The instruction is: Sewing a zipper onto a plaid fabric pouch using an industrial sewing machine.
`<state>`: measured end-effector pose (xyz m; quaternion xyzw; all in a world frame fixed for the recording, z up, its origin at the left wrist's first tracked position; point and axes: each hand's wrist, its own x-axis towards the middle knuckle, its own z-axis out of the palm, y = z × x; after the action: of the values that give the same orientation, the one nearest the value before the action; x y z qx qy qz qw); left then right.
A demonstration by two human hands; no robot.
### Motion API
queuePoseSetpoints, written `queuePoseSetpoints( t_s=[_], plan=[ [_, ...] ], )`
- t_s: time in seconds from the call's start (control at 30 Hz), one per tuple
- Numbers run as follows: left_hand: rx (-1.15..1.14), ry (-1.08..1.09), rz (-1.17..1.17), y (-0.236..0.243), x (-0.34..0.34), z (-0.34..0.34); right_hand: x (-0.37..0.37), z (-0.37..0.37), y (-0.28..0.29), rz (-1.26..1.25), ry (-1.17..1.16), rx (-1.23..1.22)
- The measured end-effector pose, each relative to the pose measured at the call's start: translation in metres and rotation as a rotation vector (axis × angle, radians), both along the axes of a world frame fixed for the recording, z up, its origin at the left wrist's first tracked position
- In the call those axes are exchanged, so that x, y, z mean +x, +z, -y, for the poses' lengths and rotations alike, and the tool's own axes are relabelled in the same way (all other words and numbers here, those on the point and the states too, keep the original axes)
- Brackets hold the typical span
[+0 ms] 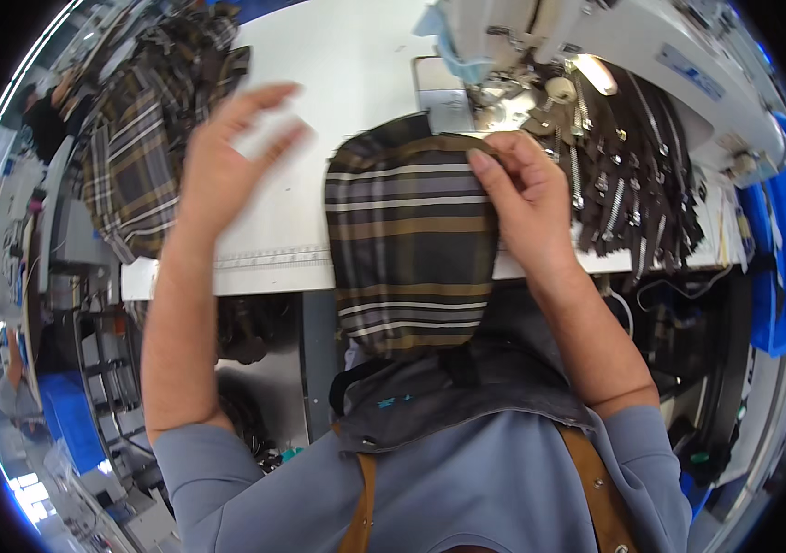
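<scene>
A plaid fabric panel [411,235] with rounded corners, in black, brown, grey and white, hangs over the front edge of the white sewing table. My right hand [526,189] pinches its upper right corner between thumb and fingers. Off to the left, my left hand [241,152] is raised above the table, slightly blurred, its thumb and fingers apart with nothing between them. Just beyond the panel's top lies the lit needle area of a white sewing machine [619,46].
Plaid fabric pieces [139,152] are piled at the table's left. Many dark zippers [637,175] with metal teeth lie on the right, under the machine arm. A measuring tape [268,258] runs along the front edge. Blue bins [785,249] stand at far right.
</scene>
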<state>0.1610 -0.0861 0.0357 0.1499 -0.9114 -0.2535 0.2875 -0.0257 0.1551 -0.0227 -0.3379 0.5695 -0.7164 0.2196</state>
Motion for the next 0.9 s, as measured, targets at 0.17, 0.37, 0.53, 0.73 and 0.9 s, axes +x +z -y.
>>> queuePoseSetpoints(
  t_s=[0.17,0.37,0.53,0.73,0.9],
  plan=[
    [0.730,-0.063,0.169,-0.016,-0.045,-0.081,0.003,-0.012,0.003,-0.164,0.038,0.165],
    [0.498,-0.215,0.379,-0.010,-0.062,-0.049,-0.031,-0.071,0.029,-0.772,-0.010,0.331],
    [0.217,-0.358,0.272,-0.037,-0.093,-0.039,-0.082,-0.108,0.049,-0.940,-0.473,0.268],
    [0.193,-0.466,0.322,-0.035,-0.114,-0.026,-0.139,-0.129,0.050,-1.162,-0.749,0.553],
    [0.064,-0.585,0.539,-0.013,-0.133,-0.019,-0.156,-0.119,0.049,-1.171,-0.696,0.747]
  ],
)
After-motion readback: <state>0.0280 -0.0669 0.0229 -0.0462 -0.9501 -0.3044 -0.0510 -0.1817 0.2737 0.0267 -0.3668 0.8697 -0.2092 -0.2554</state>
